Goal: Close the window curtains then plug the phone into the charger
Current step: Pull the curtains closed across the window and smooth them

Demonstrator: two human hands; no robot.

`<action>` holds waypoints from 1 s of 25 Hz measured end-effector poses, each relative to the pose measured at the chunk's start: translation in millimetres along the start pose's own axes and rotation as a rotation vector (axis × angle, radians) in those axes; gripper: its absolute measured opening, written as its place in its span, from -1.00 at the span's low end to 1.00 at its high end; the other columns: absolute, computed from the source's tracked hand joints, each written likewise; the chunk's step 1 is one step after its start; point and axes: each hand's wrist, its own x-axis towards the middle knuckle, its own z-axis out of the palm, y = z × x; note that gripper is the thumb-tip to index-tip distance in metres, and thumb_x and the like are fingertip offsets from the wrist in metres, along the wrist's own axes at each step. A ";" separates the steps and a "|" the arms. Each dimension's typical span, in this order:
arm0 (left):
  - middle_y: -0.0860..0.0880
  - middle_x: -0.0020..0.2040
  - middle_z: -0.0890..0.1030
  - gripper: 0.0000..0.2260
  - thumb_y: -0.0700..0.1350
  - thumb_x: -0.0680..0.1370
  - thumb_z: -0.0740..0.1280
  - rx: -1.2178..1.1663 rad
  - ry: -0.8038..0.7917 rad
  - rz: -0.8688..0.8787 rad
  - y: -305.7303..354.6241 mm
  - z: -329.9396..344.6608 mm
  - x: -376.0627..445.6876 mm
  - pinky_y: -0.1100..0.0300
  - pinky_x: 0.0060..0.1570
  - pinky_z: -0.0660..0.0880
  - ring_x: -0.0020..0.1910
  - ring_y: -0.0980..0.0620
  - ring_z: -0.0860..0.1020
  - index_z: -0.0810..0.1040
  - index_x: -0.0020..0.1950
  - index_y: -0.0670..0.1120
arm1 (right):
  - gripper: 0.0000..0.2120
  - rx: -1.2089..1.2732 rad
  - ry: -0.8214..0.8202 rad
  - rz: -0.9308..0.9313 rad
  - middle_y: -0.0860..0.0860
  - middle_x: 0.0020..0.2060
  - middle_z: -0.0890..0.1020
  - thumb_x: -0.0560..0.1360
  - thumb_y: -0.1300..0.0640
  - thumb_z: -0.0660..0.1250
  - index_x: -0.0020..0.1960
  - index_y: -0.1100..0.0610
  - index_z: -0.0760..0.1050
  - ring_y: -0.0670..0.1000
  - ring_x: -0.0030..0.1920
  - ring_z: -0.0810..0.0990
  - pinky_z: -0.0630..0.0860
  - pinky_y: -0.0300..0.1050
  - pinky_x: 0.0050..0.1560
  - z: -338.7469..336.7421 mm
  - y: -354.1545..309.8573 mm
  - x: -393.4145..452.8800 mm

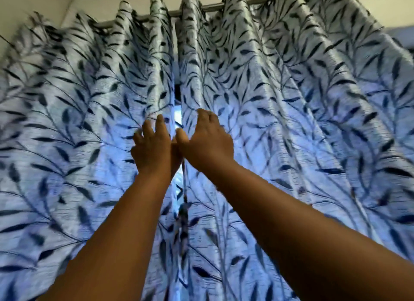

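Two pale blue curtain panels with a dark leaf pattern hang from a metal rod [215, 6]. The left curtain [74, 112] and the right curtain [298, 103] nearly meet at the middle, with a thin bright slit of window [178, 118] between them. My left hand [153, 147] rests on the inner edge of the left curtain, fingers spread against the cloth. My right hand [207, 140] lies on the inner edge of the right curtain, fingers curled into the fabric. The two hands touch at the thumbs. No phone or charger is in view.
A white wall and ceiling [33, 4] show above the rod at the top left and top right. The curtains fill almost the whole view.
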 end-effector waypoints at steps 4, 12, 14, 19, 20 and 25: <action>-0.15 0.44 0.29 -0.47 0.03 0.56 0.24 -0.189 -0.010 -0.059 -21.3 1.8 8.8 -0.11 0.23 0.34 0.36 -0.23 0.31 0.18 0.48 -0.05 | -0.19 -0.009 -0.120 0.176 0.22 0.52 0.03 0.47 0.03 0.33 0.52 0.20 -0.07 0.30 0.30 0.43 0.38 0.02 0.09 21.1 3.1 38.3; -0.11 0.33 0.48 -0.52 0.03 0.55 0.24 -0.255 0.057 -0.061 -56.1 -7.7 24.9 0.02 0.03 0.38 0.23 -0.21 0.48 0.23 0.45 0.02 | -0.48 0.186 -0.287 -0.093 0.21 0.32 0.47 0.53 0.24 0.22 0.46 0.17 0.19 0.23 0.29 0.46 0.41 0.02 0.20 67.6 -41.2 77.2; -0.14 0.29 0.52 -0.52 0.07 0.54 0.24 -0.230 0.074 -0.035 -61.3 -8.6 24.6 0.07 -0.11 0.33 0.16 -0.23 0.51 0.25 0.44 0.02 | -0.58 0.168 -0.341 -0.209 0.22 0.29 0.49 0.54 0.21 0.22 0.38 0.21 0.29 0.22 0.25 0.48 0.42 -0.04 0.09 69.9 -62.3 89.3; -0.21 0.23 0.55 -0.52 0.02 0.55 0.23 -0.237 0.081 -0.071 -51.3 8.2 14.0 0.11 -0.25 0.28 0.07 -0.24 0.54 0.23 0.45 0.00 | -0.72 0.000 -0.417 -0.346 0.20 0.25 0.51 0.56 0.19 0.17 0.23 0.25 0.47 0.19 0.25 0.49 0.43 -0.03 0.13 81.2 -61.6 92.8; -0.22 0.23 0.54 -0.52 -0.03 0.55 0.23 -0.239 0.074 -0.082 -42.9 15.2 11.5 0.10 -0.26 0.31 0.08 -0.24 0.54 0.23 0.45 -0.01 | -0.76 -0.011 -0.462 -0.360 0.21 0.26 0.50 0.56 0.21 0.18 0.18 0.25 0.49 0.19 0.26 0.48 0.43 -0.03 0.15 79.3 -52.8 92.5; -0.21 0.49 0.23 -0.26 0.00 0.47 0.33 -0.064 0.063 -0.063 6.8 46.1 4.0 -0.20 0.29 0.30 0.40 -0.26 0.28 0.02 0.54 -0.06 | -0.72 0.163 -0.631 -0.335 0.19 0.03 0.58 0.55 0.26 0.17 0.23 0.14 0.49 0.12 -0.07 0.55 0.46 -0.07 -0.11 44.3 14.4 79.5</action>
